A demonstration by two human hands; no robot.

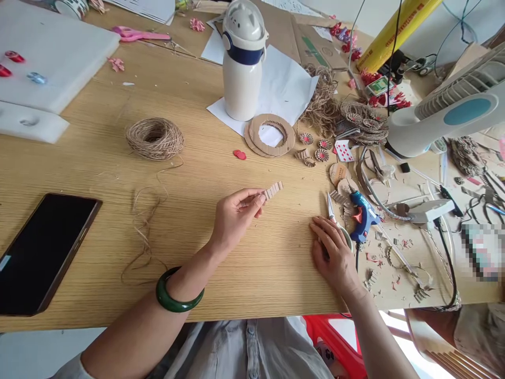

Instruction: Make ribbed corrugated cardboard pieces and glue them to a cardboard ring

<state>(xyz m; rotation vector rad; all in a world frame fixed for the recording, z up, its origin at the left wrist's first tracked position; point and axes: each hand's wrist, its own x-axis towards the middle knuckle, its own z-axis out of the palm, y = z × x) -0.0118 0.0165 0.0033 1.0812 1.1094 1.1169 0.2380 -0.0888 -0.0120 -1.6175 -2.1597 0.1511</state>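
Note:
My left hand [239,213] pinches a short strip of corrugated cardboard [274,190] between thumb and fingers, a little above the table. A dark green bangle sits on that wrist. At the right, my right hand [333,252] rests low on the table with its fingers curled over the handles of a pair of scissors [330,205]. The blades point away from me, and part of the handles is hidden under the hand. A blue glue gun [365,216] lies just right of the scissors. Beyond my left hand are small red discs [240,154] and cardboard rings [291,138].
A twine ball [155,138] lies left of centre, its loose end trailing forward. A phone [45,252] lies at far left. A white bottle [242,68] stands on paper at the back. Cardboard scraps, cables and a white fan [445,113] crowd the right side.

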